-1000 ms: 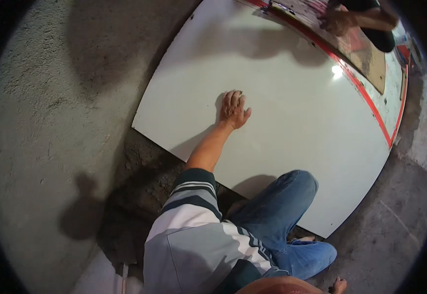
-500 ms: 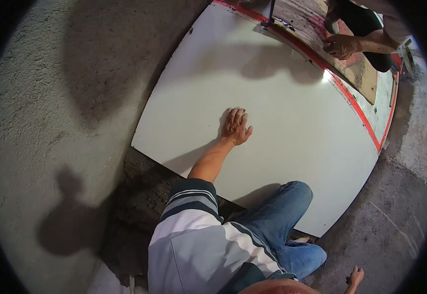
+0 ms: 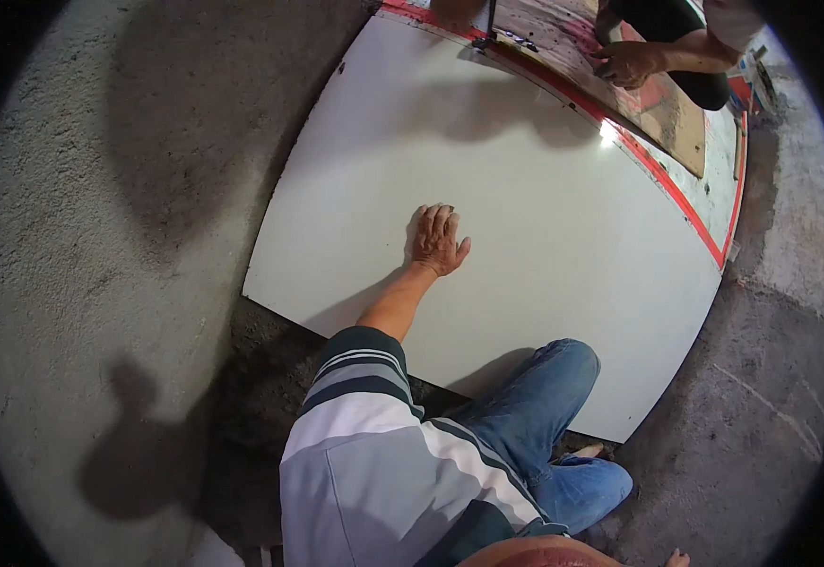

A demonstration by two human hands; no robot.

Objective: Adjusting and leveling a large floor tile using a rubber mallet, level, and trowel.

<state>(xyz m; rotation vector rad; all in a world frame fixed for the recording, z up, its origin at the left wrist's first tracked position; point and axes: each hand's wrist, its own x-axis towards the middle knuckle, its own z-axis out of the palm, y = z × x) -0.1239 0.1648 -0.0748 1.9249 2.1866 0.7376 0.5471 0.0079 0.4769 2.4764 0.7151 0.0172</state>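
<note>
A large smooth white slab (image 3: 506, 283) lies before me at a slant, with small chips along its left edge. My left hand (image 3: 438, 241) rests flat on its middle, palm down, the fingers stretched forward and the thumb out to the right. It holds nothing. Of my right hand (image 3: 678, 558) only a small part shows at the bottom right edge, away from the slab. Its fingers are mostly cut off by the picture's rim, so what they do is hidden.
Red tape (image 3: 662, 175) runs along the slab's far right edge. Beyond it a person squats, one hand (image 3: 631, 64) over a stained brown board (image 3: 658, 123). A rough grey wall (image 3: 62, 236) stands left. My bent knee (image 3: 563, 369) overlaps the slab's near part. Concrete floor (image 3: 714, 406) lies right.
The view has shifted a little, so the slab and the other person appear further left and up. My right hand has sunk mostly out of the picture. My left hand still lies flat.
</note>
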